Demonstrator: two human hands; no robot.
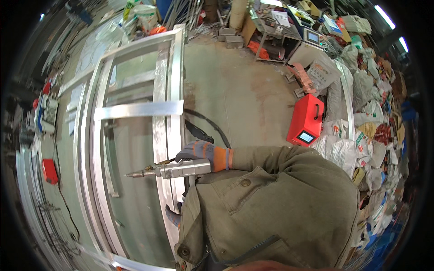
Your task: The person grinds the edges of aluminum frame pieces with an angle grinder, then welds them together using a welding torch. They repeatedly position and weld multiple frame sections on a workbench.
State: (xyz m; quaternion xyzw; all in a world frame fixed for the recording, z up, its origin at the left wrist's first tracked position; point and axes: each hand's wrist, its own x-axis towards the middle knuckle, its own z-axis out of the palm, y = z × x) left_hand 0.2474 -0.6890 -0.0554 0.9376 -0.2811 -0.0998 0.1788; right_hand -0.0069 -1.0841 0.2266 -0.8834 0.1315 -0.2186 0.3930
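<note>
My right hand [199,151], in a grey and orange work glove, is closed around a silver handheld welding gun [187,168]. The gun lies level, its narrow nozzle pointing left over the opening of a metal frame [162,86]. Most of my left hand [172,217] is hidden by my jacket; its gloved fingertips show apart, by the frame's near right side. Whether they touch the metal I cannot tell. Farther off, a flat shiny metal strip [138,109] lies across the frame's long bars.
A dark hose [212,122] curves behind my right hand. To the right stand a red box-shaped machine [307,119] with a small screen and heaped bags [337,151]. A cart [275,31] is at the back; a small red box [50,171] and cable lie left.
</note>
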